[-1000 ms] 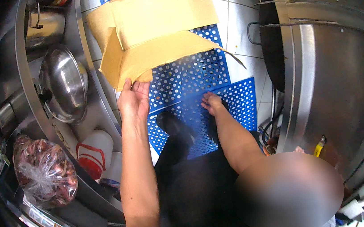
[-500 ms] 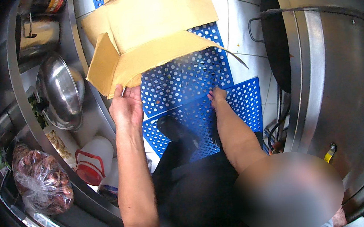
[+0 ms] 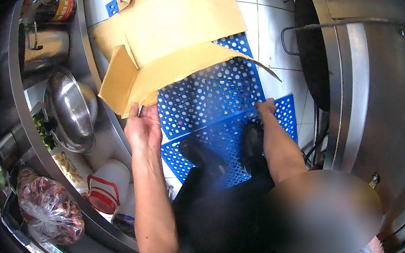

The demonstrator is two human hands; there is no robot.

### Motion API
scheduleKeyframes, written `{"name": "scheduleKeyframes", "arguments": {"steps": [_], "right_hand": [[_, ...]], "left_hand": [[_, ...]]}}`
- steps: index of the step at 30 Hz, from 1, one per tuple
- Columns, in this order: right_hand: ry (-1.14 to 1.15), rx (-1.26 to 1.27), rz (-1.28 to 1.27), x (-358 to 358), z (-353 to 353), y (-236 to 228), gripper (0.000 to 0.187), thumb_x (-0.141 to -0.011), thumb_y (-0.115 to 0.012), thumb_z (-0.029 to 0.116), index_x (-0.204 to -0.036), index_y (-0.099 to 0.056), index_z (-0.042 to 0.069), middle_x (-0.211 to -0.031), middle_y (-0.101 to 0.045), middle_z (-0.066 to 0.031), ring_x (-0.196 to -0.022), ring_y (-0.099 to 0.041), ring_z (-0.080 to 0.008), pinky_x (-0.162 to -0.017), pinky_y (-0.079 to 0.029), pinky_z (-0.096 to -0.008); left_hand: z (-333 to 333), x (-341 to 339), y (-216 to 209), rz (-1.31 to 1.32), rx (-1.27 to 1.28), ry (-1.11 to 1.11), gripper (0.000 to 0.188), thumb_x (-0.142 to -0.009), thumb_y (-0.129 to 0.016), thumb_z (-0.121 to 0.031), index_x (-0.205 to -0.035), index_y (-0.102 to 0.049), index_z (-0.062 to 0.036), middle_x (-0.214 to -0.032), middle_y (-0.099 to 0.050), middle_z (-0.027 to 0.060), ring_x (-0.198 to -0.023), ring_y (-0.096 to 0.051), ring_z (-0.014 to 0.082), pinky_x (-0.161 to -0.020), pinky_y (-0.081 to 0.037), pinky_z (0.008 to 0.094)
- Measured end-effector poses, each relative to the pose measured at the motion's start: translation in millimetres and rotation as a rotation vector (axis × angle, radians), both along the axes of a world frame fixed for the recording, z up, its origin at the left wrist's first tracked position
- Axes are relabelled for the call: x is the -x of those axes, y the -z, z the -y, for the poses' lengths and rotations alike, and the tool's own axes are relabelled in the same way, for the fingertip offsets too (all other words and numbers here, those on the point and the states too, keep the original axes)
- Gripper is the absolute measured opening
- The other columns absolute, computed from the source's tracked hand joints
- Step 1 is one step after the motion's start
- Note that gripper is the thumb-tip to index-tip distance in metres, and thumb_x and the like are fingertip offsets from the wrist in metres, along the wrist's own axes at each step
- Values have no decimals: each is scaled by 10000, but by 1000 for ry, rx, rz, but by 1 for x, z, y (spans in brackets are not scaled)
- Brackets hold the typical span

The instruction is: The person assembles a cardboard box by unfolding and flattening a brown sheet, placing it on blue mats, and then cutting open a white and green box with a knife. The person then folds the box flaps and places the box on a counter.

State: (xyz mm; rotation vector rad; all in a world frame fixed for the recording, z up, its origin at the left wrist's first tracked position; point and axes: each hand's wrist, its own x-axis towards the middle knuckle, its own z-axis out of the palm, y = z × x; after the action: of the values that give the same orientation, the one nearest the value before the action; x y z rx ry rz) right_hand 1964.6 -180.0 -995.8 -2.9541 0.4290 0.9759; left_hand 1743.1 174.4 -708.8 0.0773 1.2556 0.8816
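Drawn leftward since the earlier frame, the near-left corner of the large tan creased cardboard [image 3: 181,24] sits pinched in the bare left hand [image 3: 142,127]; most lies unfolded over the blue perforated floor mat [image 3: 204,95], one flap [image 3: 119,77] raised; the bare right hand [image 3: 266,106], now farther right, looks curled, its grip unclear

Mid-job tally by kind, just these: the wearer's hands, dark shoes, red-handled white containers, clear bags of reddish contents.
Hands: 2 (left hand, right hand)
Dark shoes: 2
Red-handled white container: 1
Clear bag of reddish contents: 1
Total: 6
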Motion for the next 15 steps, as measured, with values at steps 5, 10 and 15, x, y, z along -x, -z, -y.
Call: {"name": "scheduleKeyframes", "arguments": {"steps": [5,10,15], "right_hand": [[825,-899,-295,19,4,-45,430,-810,-784,225,-1147,-591,42,-1009,-680,-137,-848,-683,-216,-517,-567,-347],[920,-1007,-220,78,-32,-115,153,-920,-697,115,-1014,-607,35,-921,-653,-87,-790,-682,-193,-557,-608,-337],[560,-1080,-105,91,-66,-231,123,-946,-672,79,-1026,-589,34,-917,-625,-57,-825,-672,-174,-581,-625,-339]], "left_hand": [[2,7,5,21,62,-27,294,-1069,-372,-84,-1328,-403,51,-1296,-568,242,-1189,-617,338,-997,-564,462],[1,13,2,-27,142,-8,308,-1056,-348,-44,-1345,-403,43,-1274,-581,227,-1125,-644,349,-949,-588,472],[-19,16,-23,-67,163,22,266,-1046,-387,-39,-1299,-459,4,-1164,-634,184,-959,-685,301,-754,-615,377]]}}
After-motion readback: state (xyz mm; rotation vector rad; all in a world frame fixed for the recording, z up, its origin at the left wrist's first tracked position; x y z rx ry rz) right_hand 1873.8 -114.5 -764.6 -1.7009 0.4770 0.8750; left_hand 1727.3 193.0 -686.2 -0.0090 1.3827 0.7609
